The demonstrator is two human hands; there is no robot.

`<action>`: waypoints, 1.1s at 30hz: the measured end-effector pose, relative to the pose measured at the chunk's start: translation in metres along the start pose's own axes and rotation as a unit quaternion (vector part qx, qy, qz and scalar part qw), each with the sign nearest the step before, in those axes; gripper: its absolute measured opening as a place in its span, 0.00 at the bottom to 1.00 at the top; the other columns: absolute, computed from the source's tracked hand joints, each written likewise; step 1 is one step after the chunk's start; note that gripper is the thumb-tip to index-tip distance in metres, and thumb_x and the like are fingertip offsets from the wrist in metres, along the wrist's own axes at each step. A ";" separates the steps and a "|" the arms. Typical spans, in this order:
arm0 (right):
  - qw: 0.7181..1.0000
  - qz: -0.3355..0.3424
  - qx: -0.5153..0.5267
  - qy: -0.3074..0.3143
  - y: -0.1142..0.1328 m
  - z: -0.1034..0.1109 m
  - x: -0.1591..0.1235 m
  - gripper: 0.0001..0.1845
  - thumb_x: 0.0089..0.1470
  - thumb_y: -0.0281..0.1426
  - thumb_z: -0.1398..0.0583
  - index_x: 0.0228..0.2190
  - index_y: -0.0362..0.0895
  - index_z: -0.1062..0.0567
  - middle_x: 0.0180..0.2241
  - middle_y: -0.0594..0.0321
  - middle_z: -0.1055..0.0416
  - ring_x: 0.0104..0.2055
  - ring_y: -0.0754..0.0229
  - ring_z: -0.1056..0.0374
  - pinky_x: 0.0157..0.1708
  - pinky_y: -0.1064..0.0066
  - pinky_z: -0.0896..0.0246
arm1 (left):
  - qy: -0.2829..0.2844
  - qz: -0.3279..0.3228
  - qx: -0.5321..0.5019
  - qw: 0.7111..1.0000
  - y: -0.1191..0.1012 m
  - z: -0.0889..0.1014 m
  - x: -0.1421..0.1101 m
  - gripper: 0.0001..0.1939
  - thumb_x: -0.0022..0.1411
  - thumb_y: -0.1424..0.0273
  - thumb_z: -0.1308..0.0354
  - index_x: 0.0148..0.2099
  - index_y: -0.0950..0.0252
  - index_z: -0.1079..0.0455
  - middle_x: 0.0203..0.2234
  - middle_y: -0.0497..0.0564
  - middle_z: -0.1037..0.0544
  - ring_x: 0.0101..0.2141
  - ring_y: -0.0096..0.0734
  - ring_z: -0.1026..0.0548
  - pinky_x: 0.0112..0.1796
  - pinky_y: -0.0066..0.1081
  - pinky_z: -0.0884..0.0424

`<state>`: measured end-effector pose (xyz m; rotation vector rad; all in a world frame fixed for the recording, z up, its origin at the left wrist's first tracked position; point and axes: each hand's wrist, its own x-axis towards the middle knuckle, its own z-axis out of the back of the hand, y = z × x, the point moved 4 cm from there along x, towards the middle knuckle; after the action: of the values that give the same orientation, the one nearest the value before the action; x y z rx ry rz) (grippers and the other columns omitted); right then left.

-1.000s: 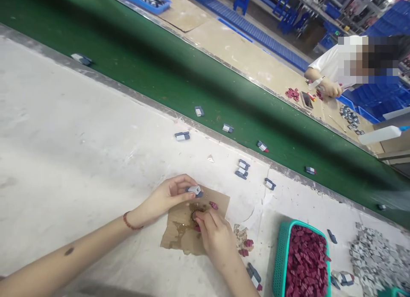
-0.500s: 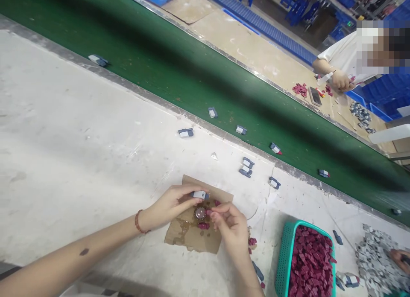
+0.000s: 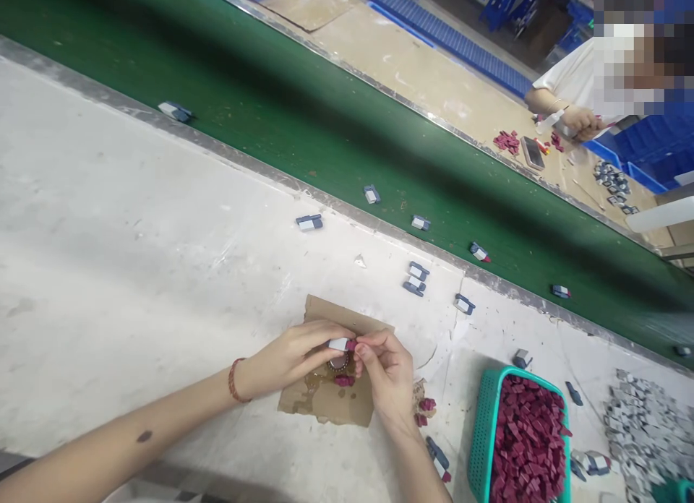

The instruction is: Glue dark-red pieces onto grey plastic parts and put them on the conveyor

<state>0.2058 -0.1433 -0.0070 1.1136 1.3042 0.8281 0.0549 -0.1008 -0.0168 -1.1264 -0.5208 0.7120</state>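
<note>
Pinched in my left hand (image 3: pixel 303 351) is a small grey-and-blue plastic part (image 3: pixel 339 344). My right hand (image 3: pixel 387 369) grips a small dark-red plastic piece (image 3: pixel 351 345) between thumb and forefinger, and the red piece touches the right end of the grey part. Both hands are above a stained cardboard sheet (image 3: pixel 352 409). Under the held parts sits a round bottle cap (image 3: pixel 338 362), partly covered by them. Another dark-red piece (image 3: pixel 343 381) lies on the cardboard just below the cap.
A teal basket (image 3: pixel 480 431) of dark-red pieces stands at right, beside a pile of grey parts (image 3: pixel 645 423). Several grey-blue parts (image 3: pixel 416 270) lie on the white table. Beyond runs a green conveyor belt (image 3: pixel 303 120) carrying more. A co-worker's hand (image 3: pixel 580 120) is across it.
My right hand has brought the red piece up from the cap to the end of the grey part. Parts on the belt have shifted right. The other hand at the grey pile is gone from view.
</note>
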 end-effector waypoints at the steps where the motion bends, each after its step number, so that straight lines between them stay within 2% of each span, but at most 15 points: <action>1: 1.000 0.000 0.001 -0.002 -0.001 -0.001 0.000 0.18 0.50 0.47 0.36 0.27 0.45 0.28 0.20 0.67 0.31 0.19 0.65 0.37 0.20 0.73 0.38 | 0.001 0.000 0.001 1.000 0.000 0.000 0.000 0.15 0.70 0.68 0.53 0.50 0.61 0.26 0.39 0.55 0.19 0.38 0.37 0.22 0.42 0.33 0.27; 13: 0.996 0.023 -0.080 0.005 -0.001 0.000 -0.010 0.12 0.54 0.40 0.39 0.28 0.44 0.26 0.24 0.64 0.27 0.24 0.62 0.34 0.26 0.72 0.39 | -0.007 -0.048 0.039 0.998 -0.004 -0.002 -0.006 0.14 0.69 0.69 0.53 0.49 0.60 0.26 0.37 0.54 0.18 0.36 0.36 0.21 0.39 0.30 0.25; 18: 0.988 0.058 -0.143 -0.012 0.017 0.009 -0.020 0.10 0.58 0.38 0.41 0.32 0.45 0.24 0.29 0.62 0.24 0.32 0.59 0.29 0.33 0.70 0.34 | 0.035 -0.040 0.049 0.997 -0.013 0.000 0.008 0.15 0.68 0.65 0.51 0.50 0.59 0.25 0.42 0.54 0.18 0.40 0.39 0.21 0.42 0.31 0.25; 20: 0.977 0.098 -0.186 -0.042 0.030 0.024 -0.029 0.11 0.60 0.36 0.43 0.37 0.45 0.23 0.32 0.60 0.23 0.35 0.59 0.28 0.36 0.70 0.34 | 0.042 -0.032 0.053 0.997 -0.020 0.008 0.023 0.15 0.67 0.61 0.49 0.49 0.58 0.25 0.43 0.53 0.18 0.42 0.41 0.21 0.43 0.32 0.25; 22: 0.954 0.132 -0.251 -0.098 0.044 0.051 -0.044 0.11 0.61 0.34 0.45 0.39 0.46 0.24 0.34 0.59 0.24 0.36 0.58 0.28 0.36 0.70 0.34 | 0.008 -0.009 0.070 0.997 -0.025 0.026 0.047 0.18 0.64 0.56 0.47 0.50 0.58 0.25 0.45 0.52 0.19 0.43 0.43 0.22 0.43 0.33 0.26; 25: 0.885 0.132 -0.387 -0.225 0.059 0.110 -0.073 0.11 0.61 0.33 0.46 0.36 0.46 0.24 0.36 0.57 0.25 0.38 0.56 0.30 0.38 0.66 0.35 | -0.073 0.024 0.131 0.988 -0.019 0.063 0.092 0.24 0.61 0.50 0.47 0.48 0.61 0.25 0.47 0.54 0.20 0.41 0.44 0.23 0.43 0.35 0.27; 27: 0.825 0.109 -0.467 -0.298 0.064 0.150 -0.093 0.11 0.61 0.34 0.46 0.37 0.46 0.25 0.39 0.54 0.26 0.42 0.52 0.31 0.42 0.61 0.36 | -0.079 0.040 0.181 0.980 -0.005 0.085 0.126 0.25 0.59 0.50 0.49 0.47 0.62 0.25 0.45 0.53 0.20 0.39 0.42 0.24 0.41 0.36 0.29; 28: 0.805 0.094 -0.497 -0.310 0.064 0.166 -0.100 0.12 0.60 0.35 0.47 0.37 0.46 0.25 0.39 0.54 0.26 0.43 0.50 0.32 0.42 0.59 0.36 | -0.090 0.050 0.200 0.974 0.004 0.096 0.142 0.25 0.59 0.51 0.49 0.47 0.62 0.25 0.44 0.53 0.20 0.39 0.42 0.24 0.40 0.35 0.31; 30: 0.786 0.067 -0.538 -0.296 0.059 0.187 -0.106 0.12 0.60 0.34 0.47 0.38 0.45 0.25 0.39 0.53 0.27 0.42 0.49 0.32 0.43 0.56 0.37 | -0.107 0.058 0.201 0.972 0.025 0.112 0.171 0.23 0.58 0.54 0.50 0.47 0.64 0.25 0.38 0.49 0.19 0.45 0.44 0.27 0.38 0.35 0.36; 31: 0.780 0.061 -0.555 -0.282 0.056 0.192 -0.105 0.12 0.60 0.34 0.47 0.39 0.45 0.25 0.39 0.53 0.27 0.42 0.49 0.32 0.43 0.56 0.36 | -0.097 0.032 0.171 0.980 0.034 0.116 0.184 0.22 0.58 0.56 0.49 0.46 0.64 0.25 0.36 0.47 0.20 0.52 0.46 0.31 0.40 0.35 0.39; 33: 0.768 0.063 -0.584 -0.256 0.049 0.194 -0.099 0.13 0.60 0.32 0.48 0.41 0.45 0.25 0.40 0.53 0.27 0.43 0.48 0.33 0.44 0.55 0.36 | -0.069 -0.019 0.108 0.992 0.044 0.116 0.204 0.21 0.57 0.58 0.47 0.45 0.66 0.25 0.38 0.47 0.22 0.62 0.52 0.46 0.46 0.40 0.44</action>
<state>0.3904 -0.2529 0.0554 0.3224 0.0902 1.0827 0.1002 0.1335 -0.0126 -0.8671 -0.5648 0.7973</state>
